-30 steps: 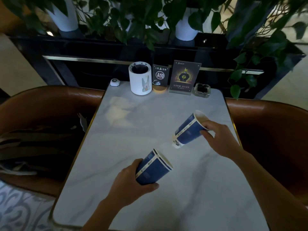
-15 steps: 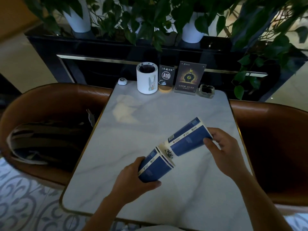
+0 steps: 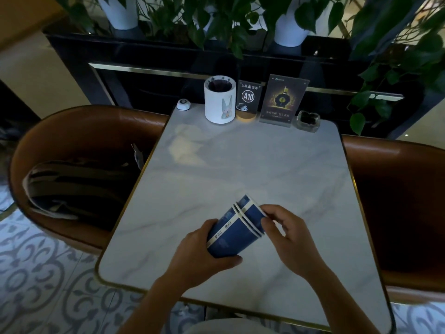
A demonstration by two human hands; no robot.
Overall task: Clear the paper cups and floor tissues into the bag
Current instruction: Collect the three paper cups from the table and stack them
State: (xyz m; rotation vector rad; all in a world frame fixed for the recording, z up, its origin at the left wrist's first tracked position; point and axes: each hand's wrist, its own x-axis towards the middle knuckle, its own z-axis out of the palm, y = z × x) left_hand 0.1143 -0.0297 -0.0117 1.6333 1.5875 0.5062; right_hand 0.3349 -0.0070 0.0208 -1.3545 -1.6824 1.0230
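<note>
While held tilted over the near part of the white marble-look table with thin gold edging [image 3: 240, 165]: blue paper cups with white bands [image 3: 237, 227], nested one in another, rims up and to the right, bases down and to the left. Appeared clear of the tabletop, though contact could not be judged for certain.

Left hand [image 3: 202, 256]: wrapped round the lower body of the outer cup, thumb pressed along the near side, fingers curled behind and mostly hidden.

Right hand [image 3: 289, 237]: at the rim end of the stack, fingertips [image 3: 266, 222] bent onto the rims; closed lightly on the cup mouths, palm turned down.

Ranged along the far edge of the table, left to right: small white round call button [image 3: 183, 104]; white cylindrical holder with a rabbit picture [image 3: 219, 100]; dark table-number sign marked A10 on a wooden base [image 3: 248, 98]; clear acrylic stand holding a dark poster [image 3: 280, 100]; glass ashtray [image 3: 308, 119]. All well apart from the cups.

Left of the table: brown leather curved chair [image 3: 79, 131], with a dark striped bag [image 3: 77, 186] lying on its seat. Right of the table: second brown leather chair [image 3: 395, 189].

Behind: black cabinet with gold trim [image 3: 149, 68], white plant pots [image 3: 291, 32] and green leafy plants [image 3: 216, 22] on top.

Below: grey-and-white patterned tile floor [image 3: 48, 285].
</note>
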